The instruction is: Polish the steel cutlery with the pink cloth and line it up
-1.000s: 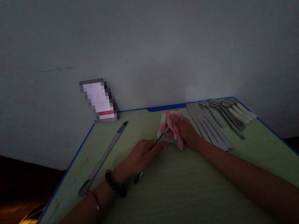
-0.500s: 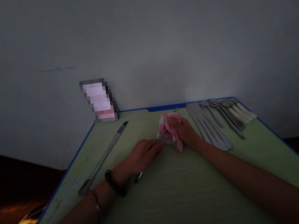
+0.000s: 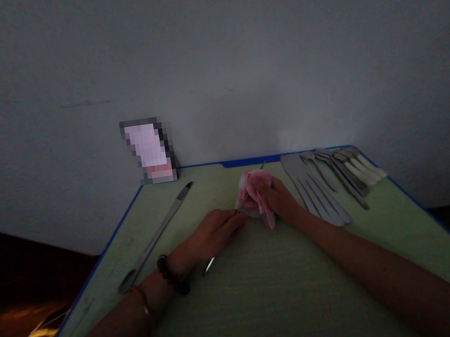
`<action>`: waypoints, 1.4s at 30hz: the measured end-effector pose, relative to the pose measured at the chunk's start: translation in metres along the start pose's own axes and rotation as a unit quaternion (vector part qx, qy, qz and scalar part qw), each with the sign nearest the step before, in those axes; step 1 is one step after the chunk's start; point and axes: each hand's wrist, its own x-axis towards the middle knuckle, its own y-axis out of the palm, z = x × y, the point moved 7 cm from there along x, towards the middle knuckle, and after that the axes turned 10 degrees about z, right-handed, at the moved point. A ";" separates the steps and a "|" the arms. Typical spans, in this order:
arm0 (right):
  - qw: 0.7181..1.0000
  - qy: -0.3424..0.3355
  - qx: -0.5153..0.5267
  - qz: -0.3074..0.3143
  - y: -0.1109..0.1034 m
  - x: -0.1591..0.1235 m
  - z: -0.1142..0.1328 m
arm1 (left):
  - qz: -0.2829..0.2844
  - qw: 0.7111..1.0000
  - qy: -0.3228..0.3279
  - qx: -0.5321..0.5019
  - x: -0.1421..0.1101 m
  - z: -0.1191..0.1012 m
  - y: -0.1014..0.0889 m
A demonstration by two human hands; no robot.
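Note:
My left hand [image 3: 220,231] is closed around a slim metal piece of cutlery [image 3: 208,265]. One end shows below that hand, and a thin tip pokes out past the far side of a pink-and-white cloth [image 3: 248,187]. With fingers bunched, my right hand [image 3: 278,197] grips this cloth, which is folded around the metal's middle. The cloth and fingers cover too much to tell what kind of cutlery it is. A long metal utensil [image 3: 157,236] lies slanted on the table left of my left hand, with a dark tip and a broad, spoon-like near end.
Several flat-handled metal utensils [image 3: 316,194] lie side by side right of my right hand. Beside them are spoons [image 3: 331,167] and pale-handled pieces [image 3: 363,168]. A blurred-out phone-like object [image 3: 149,151] leans on the wall at the back left. The table [image 3: 269,302] has a blue edge.
Both hands stay in nearly the same place. The cutlery's angle and the cloth's folds shift very slightly.

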 end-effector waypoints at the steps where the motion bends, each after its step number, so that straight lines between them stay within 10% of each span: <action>1: 1.000 -0.004 -0.011 -0.002 -0.001 0.000 0.000 | 0.003 1.000 -0.002 -0.003 0.000 0.000 0.000; 20: 0.996 0.049 0.064 0.024 0.007 -0.002 -0.009 | 0.018 0.999 0.024 -0.045 -0.002 -0.002 0.002; 42: 0.997 0.018 -0.078 0.016 0.006 -0.003 0.003 | -0.015 0.996 0.014 0.085 0.000 -0.003 -0.002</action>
